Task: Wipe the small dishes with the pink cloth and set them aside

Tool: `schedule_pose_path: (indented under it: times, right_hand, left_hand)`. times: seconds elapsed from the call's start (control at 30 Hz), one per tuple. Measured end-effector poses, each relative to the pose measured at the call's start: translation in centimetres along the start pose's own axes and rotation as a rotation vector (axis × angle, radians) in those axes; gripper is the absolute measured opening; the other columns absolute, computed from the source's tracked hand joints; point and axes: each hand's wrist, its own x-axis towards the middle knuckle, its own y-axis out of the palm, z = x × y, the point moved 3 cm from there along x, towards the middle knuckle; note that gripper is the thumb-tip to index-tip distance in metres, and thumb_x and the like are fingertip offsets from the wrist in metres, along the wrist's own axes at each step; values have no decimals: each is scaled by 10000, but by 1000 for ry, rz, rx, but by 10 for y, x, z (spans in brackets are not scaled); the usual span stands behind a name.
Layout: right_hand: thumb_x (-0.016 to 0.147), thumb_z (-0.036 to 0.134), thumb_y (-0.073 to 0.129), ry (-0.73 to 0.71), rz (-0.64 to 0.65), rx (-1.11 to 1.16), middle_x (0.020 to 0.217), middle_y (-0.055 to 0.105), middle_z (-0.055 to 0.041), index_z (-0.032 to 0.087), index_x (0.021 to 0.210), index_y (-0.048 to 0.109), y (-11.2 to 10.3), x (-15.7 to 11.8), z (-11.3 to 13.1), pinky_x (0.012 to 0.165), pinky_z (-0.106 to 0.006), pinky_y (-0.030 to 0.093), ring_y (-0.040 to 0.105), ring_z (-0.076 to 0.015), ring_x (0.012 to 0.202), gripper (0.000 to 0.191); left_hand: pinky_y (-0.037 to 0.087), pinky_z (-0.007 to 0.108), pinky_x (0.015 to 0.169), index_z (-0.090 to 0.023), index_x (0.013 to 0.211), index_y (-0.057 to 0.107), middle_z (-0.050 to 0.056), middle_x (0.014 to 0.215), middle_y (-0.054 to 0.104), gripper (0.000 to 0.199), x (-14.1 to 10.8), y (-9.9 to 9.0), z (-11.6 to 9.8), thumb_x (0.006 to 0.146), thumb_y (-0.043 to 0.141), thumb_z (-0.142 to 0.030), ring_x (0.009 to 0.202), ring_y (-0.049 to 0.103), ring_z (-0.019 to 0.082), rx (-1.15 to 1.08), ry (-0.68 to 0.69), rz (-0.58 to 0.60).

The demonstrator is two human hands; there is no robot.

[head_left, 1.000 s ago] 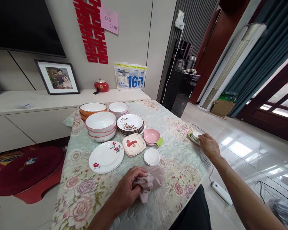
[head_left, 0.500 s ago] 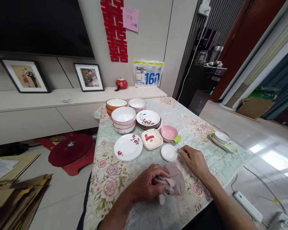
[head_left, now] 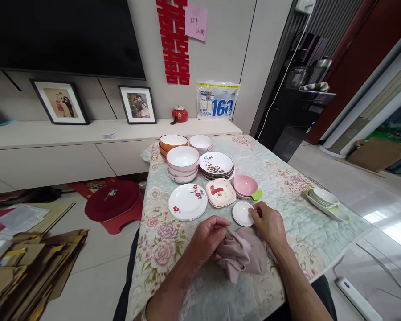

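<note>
On the flowered tablecloth, my right hand point(head_left: 270, 225) has its thumb and fingers closed on the right rim of a small white dish point(head_left: 242, 214), which seems to have another beneath it. My left hand point(head_left: 210, 237) is curled at the upper left of a crumpled mauve cloth point(head_left: 237, 255); its lower fingers appear to grip a fold, partly hidden. Just beyond the small dish are a pink leaf-handled bowl point(head_left: 245, 185) and a squarish cartoon dish point(head_left: 221, 193). White plates with red flowers point(head_left: 187, 203) lie farther left.
Behind are stacked white bowls point(head_left: 182, 159), orange bowls point(head_left: 173, 141) and brown-patterned plates point(head_left: 217, 163). A green-edged dish point(head_left: 325, 204) with small white dishes is near the table's right edge. A red stool point(head_left: 115, 205) stands left, beside flattened cardboard point(head_left: 36, 263).
My right hand has moved onto the small dish's rim and closed there. My left hand has lifted slightly and shifted on the cloth, which is now more loosely bunched. The view has turned left.
</note>
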Motion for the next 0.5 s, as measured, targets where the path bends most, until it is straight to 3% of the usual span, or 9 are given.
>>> schedule_pose_path:
  times: [0.17, 0.3, 0.4, 0.5]
  right_hand:
    - [845, 411, 484, -4, -82, 68, 649, 639, -14, 216, 791, 613, -7, -4, 3, 603, -275, 325, 568, -197, 626, 239]
    - [834, 451, 515, -81, -104, 244, 577, 558, 22, 214, 763, 603, -14, -9, 18, 580, -265, 350, 509, -163, 553, 263]
    - [843, 443, 537, -170, -49, 368, 556, 508, 39, 211, 743, 592, -14, -14, 38, 546, -250, 350, 473, -142, 530, 259]
    - [855, 412, 553, -217, -4, 411, 563, 518, 37, 206, 739, 595, -11, -20, 56, 529, -244, 344, 471, -137, 532, 239]
  left_hand:
    - [462, 297, 756, -152, 938, 716, 77, 896, 723, 212, 1, -7, -5, 765, 667, -264, 857, 634, 208, -2, 120, -170]
    - [469, 316, 865, -160, 941, 732, 82, 956, 744, 203, 2, -11, -6, 792, 686, -289, 929, 644, 211, -126, 191, -265]
    - [500, 332, 842, -139, 1008, 723, 114, 1011, 742, 289, 3, -9, -8, 836, 664, -364, 920, 660, 220, -379, 159, -227]
    - [553, 358, 712, -126, 1146, 671, 156, 1089, 720, 441, 3, -1, -9, 904, 552, -474, 856, 687, 244, -669, -1, -67]
